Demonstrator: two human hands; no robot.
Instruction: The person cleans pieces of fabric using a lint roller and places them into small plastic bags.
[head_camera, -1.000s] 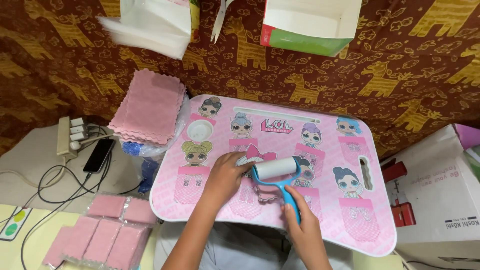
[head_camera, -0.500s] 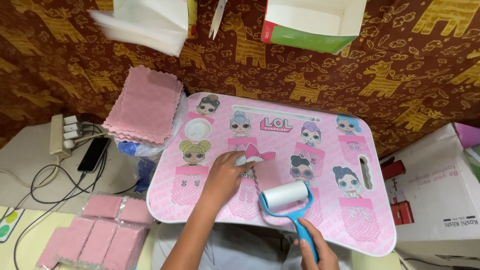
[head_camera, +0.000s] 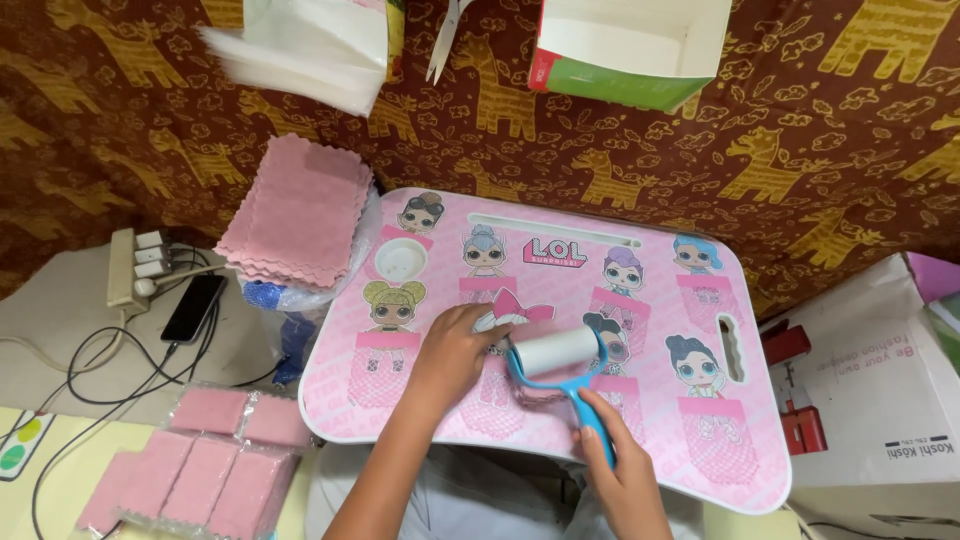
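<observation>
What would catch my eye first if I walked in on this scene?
Probably the bright pink lap table with cartoon dolls, in the centre. On it the right hand grips a blue-handled lint roller, while the left hand presses flat beside it. To the left lies a stack of pink cloths on the brown giraffe-patterned fabric.

Pink doll-printed lap table, blue-and-white lint roller, pink cloths.
</observation>
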